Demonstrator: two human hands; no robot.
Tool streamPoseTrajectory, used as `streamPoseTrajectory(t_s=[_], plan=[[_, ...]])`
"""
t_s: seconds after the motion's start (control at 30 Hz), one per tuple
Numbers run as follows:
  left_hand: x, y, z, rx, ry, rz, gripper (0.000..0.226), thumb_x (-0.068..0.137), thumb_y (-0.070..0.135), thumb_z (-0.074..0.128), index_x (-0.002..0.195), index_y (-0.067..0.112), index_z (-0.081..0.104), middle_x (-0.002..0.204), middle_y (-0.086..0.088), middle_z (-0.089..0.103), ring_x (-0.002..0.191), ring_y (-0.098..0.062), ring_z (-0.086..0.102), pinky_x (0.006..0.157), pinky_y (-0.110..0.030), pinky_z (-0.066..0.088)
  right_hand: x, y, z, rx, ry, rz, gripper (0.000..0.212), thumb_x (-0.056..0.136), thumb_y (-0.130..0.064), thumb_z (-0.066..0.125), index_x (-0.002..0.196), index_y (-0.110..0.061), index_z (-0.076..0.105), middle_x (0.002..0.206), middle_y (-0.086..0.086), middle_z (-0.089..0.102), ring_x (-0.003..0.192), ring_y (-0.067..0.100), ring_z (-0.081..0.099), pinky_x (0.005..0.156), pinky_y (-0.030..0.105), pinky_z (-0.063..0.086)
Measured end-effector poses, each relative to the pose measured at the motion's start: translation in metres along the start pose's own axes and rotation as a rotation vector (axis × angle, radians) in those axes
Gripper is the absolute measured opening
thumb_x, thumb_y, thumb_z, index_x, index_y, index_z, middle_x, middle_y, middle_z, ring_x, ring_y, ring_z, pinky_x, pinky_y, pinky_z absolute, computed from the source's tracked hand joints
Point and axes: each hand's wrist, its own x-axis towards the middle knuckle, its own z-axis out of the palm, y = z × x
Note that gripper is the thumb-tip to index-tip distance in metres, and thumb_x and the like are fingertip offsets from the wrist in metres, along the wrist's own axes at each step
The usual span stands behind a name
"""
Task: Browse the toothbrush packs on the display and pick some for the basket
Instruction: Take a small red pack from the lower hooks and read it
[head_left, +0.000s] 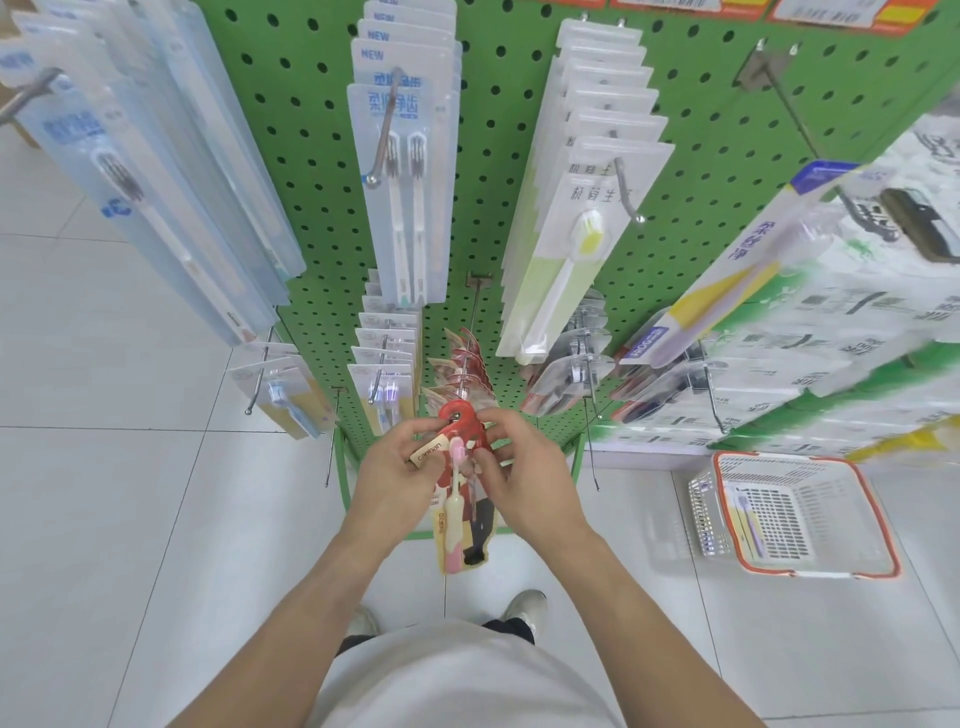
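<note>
Both hands, left hand and right hand, pinch the red toothbrush pack hanging lengthwise between them, its top at the hook tip just beyond the fingers.

Green pegboard, white tiled floor

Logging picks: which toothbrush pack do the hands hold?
The red pack with a pink toothbrush, at the front of the low middle hook. Left hand and right hand pinch it; the others hang untouched.

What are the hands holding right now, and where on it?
Both hands grip the red-topped toothbrush pack near its upper end: left hand on its left edge, right hand on its right edge.
</note>
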Motion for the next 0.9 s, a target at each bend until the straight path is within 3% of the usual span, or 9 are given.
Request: streamPoseTrajectory(t_s=[0.1, 0.27, 0.43, 0.53, 0.6, 0.7, 0.8, 0.9], plan=[[0.002, -0.001, 0.001, 0.011, 0.032, -0.008, 0.033, 0.092, -0.001, 0.063, 0.106, 0.029, 0.068, 0.092, 0.003, 0.077, 0.068, -0.015, 0.073, 0.066, -0.026, 0.058, 0.008, -0.001, 0.001, 0.022, -0.021, 0.05, 0.025, 0.093, -0.018, 0.069, 0.112, -0.028, 0.057, 0.087, -0.019, 0.064, 0.077, 0.005, 0.067, 0.074, 0.036, 0.058], [0.008, -0.01, 0.001, 0.002, 0.079, -0.026, 0.033, 0.091, 0.003, 0.065, 0.106, 0.032, 0.063, 0.093, -0.001, 0.077, 0.081, -0.02, 0.074, 0.082, -0.038, 0.058, 0.013, -0.004, 0.004, 0.106, 0.014, 0.092, 0.026, 0.09, -0.023, 0.075, 0.11, -0.02, 0.059, 0.088, -0.019, 0.066, 0.083, 0.006, 0.071, 0.077, 0.023, 0.056], [0.008, -0.012, 0.002, 0.024, 0.107, 0.024, 0.033, 0.091, 0.002, 0.066, 0.099, 0.034, 0.06, 0.09, 0.002, 0.075, 0.079, -0.022, 0.073, 0.075, -0.034, 0.057, 0.012, -0.003, 0.013, 0.176, 0.084, 0.117, 0.024, 0.089, -0.016, 0.076, 0.101, -0.021, 0.056, 0.088, -0.014, 0.071, 0.085, -0.001, 0.069, 0.073, 0.019, 0.056], [0.008, -0.014, 0.004, 0.04, 0.122, 0.067, 0.032, 0.093, 0.0, 0.065, 0.095, 0.031, 0.058, 0.093, 0.005, 0.073, 0.078, -0.01, 0.07, 0.073, -0.022, 0.056, 0.011, 0.002, 0.016, 0.155, 0.122, 0.108, 0.023, 0.089, -0.014, 0.076, 0.098, -0.024, 0.056, 0.086, -0.015, 0.068, 0.084, -0.003, 0.065, 0.071, 0.013, 0.051], [0.009, -0.016, 0.007, 0.086, 0.113, 0.106, 0.03, 0.093, 0.002, 0.066, 0.094, 0.032, 0.058, 0.095, 0.01, 0.071, 0.082, 0.003, 0.067, 0.078, -0.021, 0.054, 0.01, 0.004, 0.015, 0.143, 0.122, 0.096, 0.02, 0.091, -0.012, 0.073, 0.103, -0.023, 0.061, 0.085, -0.018, 0.066, 0.083, -0.007, 0.062, 0.07, 0.007, 0.045], [0.008, -0.019, 0.01, 0.15, 0.09, 0.146, 0.024, 0.094, 0.005, 0.066, 0.1, 0.028, 0.061, 0.096, 0.017, 0.07, 0.087, 0.01, 0.064, 0.081, -0.024, 0.054, 0.008, 0.006, 0.013, 0.139, 0.11, 0.081, 0.025, 0.093, -0.008, 0.068, 0.113, -0.022, 0.066, 0.083, -0.019, 0.065, 0.082, -0.008, 0.061, 0.07, 0.006, 0.044], [0.008, -0.021, 0.011, 0.187, 0.109, 0.177, 0.024, 0.094, 0.008, 0.065, 0.105, 0.029, 0.061, 0.099, 0.017, 0.07, 0.09, 0.001, 0.067, 0.083, -0.035, 0.058, 0.008, 0.007, 0.013, 0.143, 0.101, 0.087, 0.026, 0.093, -0.009, 0.068, 0.115, -0.022, 0.066, 0.086, -0.017, 0.067, 0.084, -0.003, 0.063, 0.072, 0.016, 0.051], [0.007, -0.02, 0.011, 0.219, 0.117, 0.206, 0.03, 0.095, 0.006, 0.063, 0.105, 0.034, 0.059, 0.102, 0.015, 0.07, 0.093, -0.009, 0.069, 0.086, -0.039, 0.057, 0.009, 0.005, 0.014, 0.153, 0.112, 0.097, 0.018, 0.092, -0.01, 0.07, 0.102, -0.024, 0.065, 0.088, -0.018, 0.068, 0.087, -0.003, 0.063, 0.073, 0.018, 0.051]])
